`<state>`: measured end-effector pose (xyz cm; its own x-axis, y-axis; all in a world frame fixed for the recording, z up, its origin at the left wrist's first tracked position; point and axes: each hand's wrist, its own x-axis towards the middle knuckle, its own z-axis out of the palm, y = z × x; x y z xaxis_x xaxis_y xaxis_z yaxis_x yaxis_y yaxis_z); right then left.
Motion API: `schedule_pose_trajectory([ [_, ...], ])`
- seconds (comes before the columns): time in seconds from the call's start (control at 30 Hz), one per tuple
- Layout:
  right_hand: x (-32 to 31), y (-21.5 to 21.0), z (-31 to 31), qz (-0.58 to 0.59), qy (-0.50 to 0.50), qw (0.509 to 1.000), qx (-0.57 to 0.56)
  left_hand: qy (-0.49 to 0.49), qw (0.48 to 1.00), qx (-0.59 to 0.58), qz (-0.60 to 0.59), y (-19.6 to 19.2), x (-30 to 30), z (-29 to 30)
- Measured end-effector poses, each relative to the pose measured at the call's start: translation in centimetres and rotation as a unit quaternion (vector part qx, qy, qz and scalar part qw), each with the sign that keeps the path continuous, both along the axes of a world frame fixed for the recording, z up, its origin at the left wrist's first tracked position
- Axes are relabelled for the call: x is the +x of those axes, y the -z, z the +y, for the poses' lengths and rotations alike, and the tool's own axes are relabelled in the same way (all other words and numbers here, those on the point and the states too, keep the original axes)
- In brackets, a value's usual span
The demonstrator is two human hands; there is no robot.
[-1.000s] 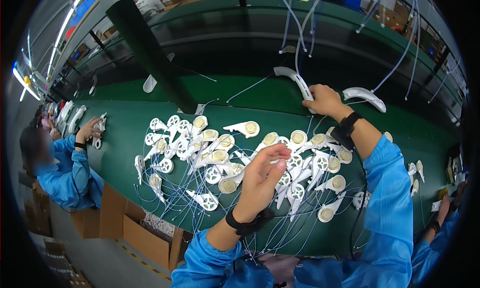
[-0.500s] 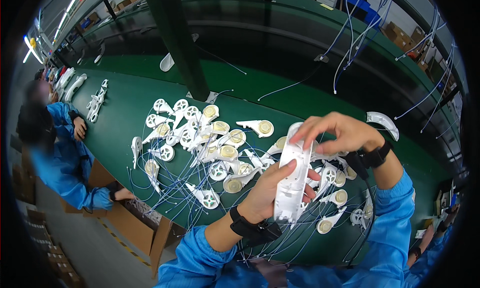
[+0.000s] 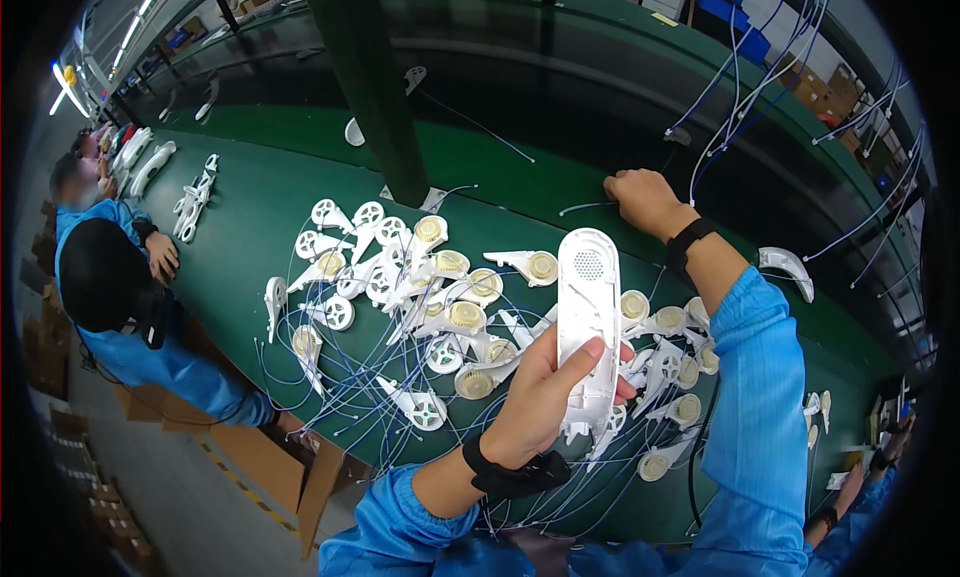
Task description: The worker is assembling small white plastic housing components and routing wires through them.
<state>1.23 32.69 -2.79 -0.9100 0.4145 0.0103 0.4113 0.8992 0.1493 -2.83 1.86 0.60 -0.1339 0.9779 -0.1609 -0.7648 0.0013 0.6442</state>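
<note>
My left hand (image 3: 540, 397) grips a long white plastic housing shell (image 3: 590, 307) with its hollow inside facing up. Rounded at the far end, the shell has a patch of small holes there, and my thumb presses on its lower part. Farther off, over the dark strip beyond the green bench, my right hand (image 3: 648, 202) is closed with curled fingers. A thin pale cable (image 3: 585, 208) runs into those fingers; the fingertips themselves are mostly hidden. Below and left of the shell lies a pile of white plastic arms with round cream or spoked ends (image 3: 465, 317), wired with tangled blue-white leads.
A green post (image 3: 365, 87) rises from the bench behind the pile. Cables (image 3: 735, 107) hang at upper right, above a curved white shell (image 3: 787, 269). At left, a co-worker in blue (image 3: 120, 297) leans by an open cardboard box (image 3: 250, 467). More white parts (image 3: 195, 199) lie at far left.
My right hand has left the shell and reached away to the cable beyond the bench. My left hand keeps the shell, now more upright with its inside in view. The co-worker has leaned forward.
</note>
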Motion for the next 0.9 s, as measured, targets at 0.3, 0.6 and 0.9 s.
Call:
schedule_pose_trajectory([
  [0.3, 7.7, -7.0, -5.7, 0.300, -0.060, 0.931, -0.197, -0.095, 0.994, -0.020, -0.045, 0.9, -0.2, 0.6],
  [0.6, 11.8, -7.2, -3.4, 0.156, 0.087, 0.968, -0.176, -0.137, 0.990, 0.006, 0.004, 0.8, -0.2, 0.8],
  [0.9, 11.5, -2.0, 0.4, 0.004, -0.017, 0.995, -0.096, -0.088, 0.994, 0.007, 0.060, 0.2, -0.3, 0.5],
])
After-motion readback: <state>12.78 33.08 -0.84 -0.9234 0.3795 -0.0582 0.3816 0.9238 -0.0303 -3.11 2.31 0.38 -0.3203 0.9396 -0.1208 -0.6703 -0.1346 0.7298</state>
